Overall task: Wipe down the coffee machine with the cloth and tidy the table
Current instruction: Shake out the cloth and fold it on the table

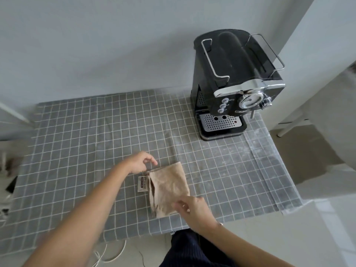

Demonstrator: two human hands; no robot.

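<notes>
A beige cloth, folded, with a paper label at its left edge, lies near the front of the table. My left hand pinches the cloth's far left corner. My right hand rests on its near right corner, fingers curled onto the fabric. The black and chrome coffee machine stands at the table's back right, its drip tray facing me, well away from both hands.
A grey checked tablecloth under clear plastic covers the table. White walls stand behind and to the right. White cables lie on the floor below the front edge. Dark clutter sits at the far left edge.
</notes>
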